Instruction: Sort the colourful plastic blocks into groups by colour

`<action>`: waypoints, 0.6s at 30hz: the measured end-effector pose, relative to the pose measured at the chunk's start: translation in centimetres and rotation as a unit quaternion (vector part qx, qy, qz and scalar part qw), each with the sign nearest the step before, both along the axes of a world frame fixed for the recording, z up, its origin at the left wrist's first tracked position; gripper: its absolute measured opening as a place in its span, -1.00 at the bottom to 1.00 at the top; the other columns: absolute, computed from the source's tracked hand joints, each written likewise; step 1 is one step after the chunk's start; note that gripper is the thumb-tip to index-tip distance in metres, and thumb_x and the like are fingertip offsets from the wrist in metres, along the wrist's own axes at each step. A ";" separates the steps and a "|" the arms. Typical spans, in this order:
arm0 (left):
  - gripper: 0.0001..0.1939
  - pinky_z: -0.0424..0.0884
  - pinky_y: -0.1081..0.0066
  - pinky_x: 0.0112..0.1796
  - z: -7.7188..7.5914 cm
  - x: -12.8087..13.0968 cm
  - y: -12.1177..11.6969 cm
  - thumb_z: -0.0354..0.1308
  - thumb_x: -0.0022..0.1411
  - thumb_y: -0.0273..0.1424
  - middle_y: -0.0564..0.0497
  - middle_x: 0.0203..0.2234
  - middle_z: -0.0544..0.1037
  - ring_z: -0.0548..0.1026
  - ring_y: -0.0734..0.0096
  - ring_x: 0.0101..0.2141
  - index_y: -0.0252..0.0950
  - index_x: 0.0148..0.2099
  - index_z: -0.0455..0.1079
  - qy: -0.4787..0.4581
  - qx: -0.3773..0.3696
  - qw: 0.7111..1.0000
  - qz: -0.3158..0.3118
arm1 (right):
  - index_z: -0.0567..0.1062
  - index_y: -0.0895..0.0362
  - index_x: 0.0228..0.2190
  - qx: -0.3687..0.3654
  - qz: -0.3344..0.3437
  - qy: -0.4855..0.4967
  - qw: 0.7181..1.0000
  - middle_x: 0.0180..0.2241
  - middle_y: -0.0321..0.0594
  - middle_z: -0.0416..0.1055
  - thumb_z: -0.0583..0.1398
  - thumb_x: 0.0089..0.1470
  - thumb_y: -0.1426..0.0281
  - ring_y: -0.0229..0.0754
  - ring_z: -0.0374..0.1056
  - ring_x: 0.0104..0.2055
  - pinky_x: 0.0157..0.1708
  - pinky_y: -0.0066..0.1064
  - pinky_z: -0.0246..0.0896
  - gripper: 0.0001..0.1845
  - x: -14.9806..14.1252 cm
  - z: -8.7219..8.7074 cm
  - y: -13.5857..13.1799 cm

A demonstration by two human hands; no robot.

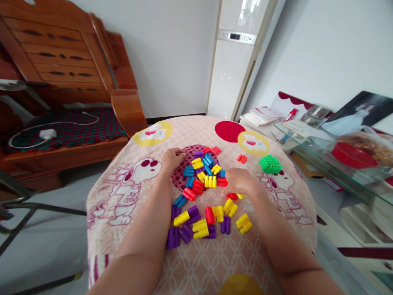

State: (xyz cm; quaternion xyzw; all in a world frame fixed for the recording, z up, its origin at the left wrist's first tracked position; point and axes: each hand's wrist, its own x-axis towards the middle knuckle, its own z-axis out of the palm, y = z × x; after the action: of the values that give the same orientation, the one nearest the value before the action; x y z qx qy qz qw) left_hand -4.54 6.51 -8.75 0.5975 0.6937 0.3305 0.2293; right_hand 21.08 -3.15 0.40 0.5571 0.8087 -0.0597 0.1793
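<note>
A scatter of small plastic building pieces (204,196) in yellow, purple, blue and red lies in the middle of a round table covered by a pink cartoon-print cloth (123,192). My left hand (172,157) rests on the cloth at the left edge of the pile, fingers curled in, nothing visible in them. My right hand (241,182) hovers palm down over the right side of the pile, fingers bent over red and yellow pieces; what they hold, if anything, is hidden. A green assembled cluster (270,164) sits to the right, and a small red piece (242,158) lies near it.
A wooden bench (67,78) with a dark cushion, a white cable and charger stands at the left. A tall white air conditioner (230,61) stands behind the table. At the right is a glass shelf (325,159) with a red bowl, papers and a photo.
</note>
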 end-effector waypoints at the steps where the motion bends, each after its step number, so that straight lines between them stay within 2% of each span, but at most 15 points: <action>1: -0.74 0.40 0.45 -0.32 0.0 0.0 0.0 0.17 0.14 -0.37 -0.02 -0.41 0.65 0.57 0.31 -0.33 -0.28 -0.14 0.58 0.001 0.001 1.000 -0.001 | 0.64 0.19 -0.18 -0.005 0.012 -0.005 1.000 -0.21 0.07 0.60 0.40 -0.14 0.13 0.04 0.53 -0.11 -0.23 -0.39 0.35 -0.48 -0.7 -0.3 -0.3; 6: -0.75 0.41 0.44 -0.31 0.1 -0.1 0.0 0.17 0.12 -0.37 -0.02 -0.41 0.65 0.58 0.29 -0.32 -0.28 -0.16 0.58 0.000 0.003 1.000 -0.004 | 0.64 0.15 -0.20 -0.013 0.058 -0.021 0.998 -0.25 -0.01 0.62 0.39 -0.16 0.33 0.01 0.53 -0.14 -0.18 -0.38 0.36 -0.61 -3.1 -1.8 -1.2; 9: -0.75 0.41 0.44 -0.32 0.1 -0.1 -0.1 0.16 0.12 -0.37 -0.01 -0.43 0.64 0.57 0.30 -0.33 -0.27 -0.17 0.58 -0.003 0.004 1.000 -0.004 | 0.64 0.16 -0.22 -0.002 0.059 0.001 0.998 -0.24 0.01 0.61 0.33 -0.08 0.44 -0.01 0.52 -0.11 -0.16 -0.39 0.33 -0.70 -2.9 -1.7 -1.2; 12: -0.75 0.41 0.44 -0.32 0.3 0.0 -0.2 0.15 0.12 -0.38 0.00 -0.46 0.63 0.57 0.30 -0.34 -0.26 -0.17 0.58 -0.004 -0.002 1.000 -0.002 | 0.64 0.16 -0.30 0.011 0.059 0.044 0.997 -0.27 0.00 0.61 0.29 -0.07 0.52 -0.03 0.51 -0.15 -0.21 -0.41 0.30 -0.78 -1.3 -0.3 -1.1; 15: -0.74 0.41 0.44 -0.32 0.5 0.1 -0.3 0.14 0.13 -0.38 0.01 -0.47 0.63 0.57 0.31 -0.37 -0.25 -0.16 0.59 -0.002 -0.006 1.000 -0.004 | 0.63 0.15 -0.37 0.044 0.039 0.137 0.989 -0.32 -0.09 0.60 0.26 -0.08 0.54 -0.09 0.50 -0.22 -0.26 -0.45 0.26 -0.82 1.8 1.3 -0.3; 17: -0.73 0.41 0.43 -0.30 0.6 0.1 -0.3 0.14 0.13 -0.39 0.00 -0.46 0.63 0.57 0.30 -0.37 -0.26 -0.15 0.59 0.002 -0.004 1.000 -0.005 | 0.63 0.15 -0.37 0.085 -0.013 0.224 0.971 -0.37 -0.15 0.59 0.23 -0.04 0.50 -0.13 0.49 -0.28 -0.29 -0.46 0.25 -0.83 4.2 1.8 0.9; 18: -0.73 0.41 0.42 -0.29 0.6 0.1 -0.3 0.14 0.13 -0.39 -0.01 -0.45 0.64 0.57 0.30 -0.36 -0.26 -0.15 0.59 0.004 -0.002 1.000 -0.004 | 0.63 0.15 -0.33 0.129 -0.046 0.263 0.955 -0.36 -0.15 0.60 0.21 -0.02 0.48 -0.13 0.49 -0.27 -0.28 -0.45 0.26 -0.80 5.4 1.8 1.7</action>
State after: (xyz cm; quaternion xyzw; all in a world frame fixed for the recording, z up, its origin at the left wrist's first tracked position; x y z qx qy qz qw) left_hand -4.45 6.22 -8.20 0.6016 0.6926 0.3255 0.2288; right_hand 26.52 -1.48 2.15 0.5763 0.8018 -0.1078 -0.1161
